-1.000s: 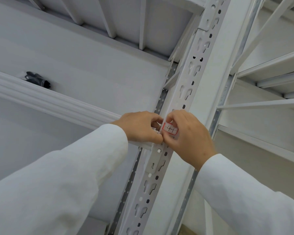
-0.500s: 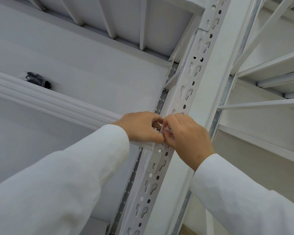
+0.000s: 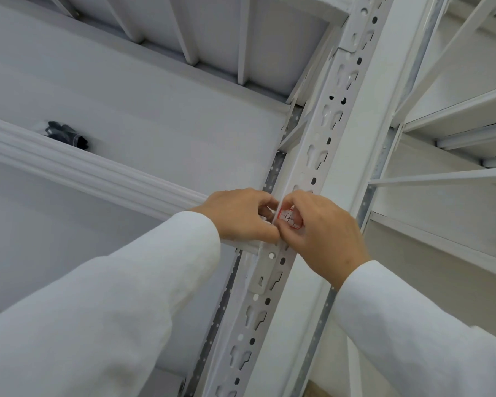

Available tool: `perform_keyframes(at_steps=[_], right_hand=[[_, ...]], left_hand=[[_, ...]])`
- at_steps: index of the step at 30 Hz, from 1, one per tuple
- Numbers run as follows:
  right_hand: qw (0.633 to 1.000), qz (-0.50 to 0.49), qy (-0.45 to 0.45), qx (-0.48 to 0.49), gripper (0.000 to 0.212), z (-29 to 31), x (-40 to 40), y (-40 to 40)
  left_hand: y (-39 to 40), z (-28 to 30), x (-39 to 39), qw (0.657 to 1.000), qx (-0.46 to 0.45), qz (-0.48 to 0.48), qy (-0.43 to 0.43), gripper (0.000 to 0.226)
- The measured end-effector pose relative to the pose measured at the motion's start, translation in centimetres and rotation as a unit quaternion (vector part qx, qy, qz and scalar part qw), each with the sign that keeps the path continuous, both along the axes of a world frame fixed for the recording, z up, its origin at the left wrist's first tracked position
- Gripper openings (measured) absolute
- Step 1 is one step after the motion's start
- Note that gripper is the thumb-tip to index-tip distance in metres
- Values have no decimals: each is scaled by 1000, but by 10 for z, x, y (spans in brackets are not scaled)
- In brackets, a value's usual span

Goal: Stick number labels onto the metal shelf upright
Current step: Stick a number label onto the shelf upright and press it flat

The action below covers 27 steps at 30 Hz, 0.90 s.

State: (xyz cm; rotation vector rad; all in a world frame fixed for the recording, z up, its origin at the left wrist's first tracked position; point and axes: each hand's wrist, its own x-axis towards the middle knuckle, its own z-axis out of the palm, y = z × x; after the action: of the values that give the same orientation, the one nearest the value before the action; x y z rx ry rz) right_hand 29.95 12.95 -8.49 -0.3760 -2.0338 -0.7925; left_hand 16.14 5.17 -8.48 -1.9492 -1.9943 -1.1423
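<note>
Both hands met at the perforated white upright (image 3: pixel 317 156). I saw my left hand (image 3: pixel 242 214) curled, fingertips pinched at the upright's edge; my right hand (image 3: pixel 324 236) pinched a red-bordered number label (image 3: pixel 290 218) against the upright's face. A dark object (image 3: pixel 66 134) lay on the shelf beam (image 3: pixel 78 170) at left.

white wall (image 3: pixel 155 116), adjoining shelf beams (image 3: pixel 455 110)
</note>
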Motion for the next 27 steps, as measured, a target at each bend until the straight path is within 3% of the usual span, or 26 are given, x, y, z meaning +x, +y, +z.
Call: perform_keyframes(at_steps=[6,9,15,27], right_hand=[[998,-22,16,61,14,-2,-4,-2],[998,-3,33,49,6,0,-2,0],[998,27,26,44,14,0,3,4],[994,-26,51,95,16,-2,-8,4]], left_hand=[[1,0,-1,1000,0,5,8,48],[1,0,-1,1000,0,4,9,46],[1,-1,-1,1000,4,-7,2,40],[3,-1,-3,1000,1,-5,8,42]])
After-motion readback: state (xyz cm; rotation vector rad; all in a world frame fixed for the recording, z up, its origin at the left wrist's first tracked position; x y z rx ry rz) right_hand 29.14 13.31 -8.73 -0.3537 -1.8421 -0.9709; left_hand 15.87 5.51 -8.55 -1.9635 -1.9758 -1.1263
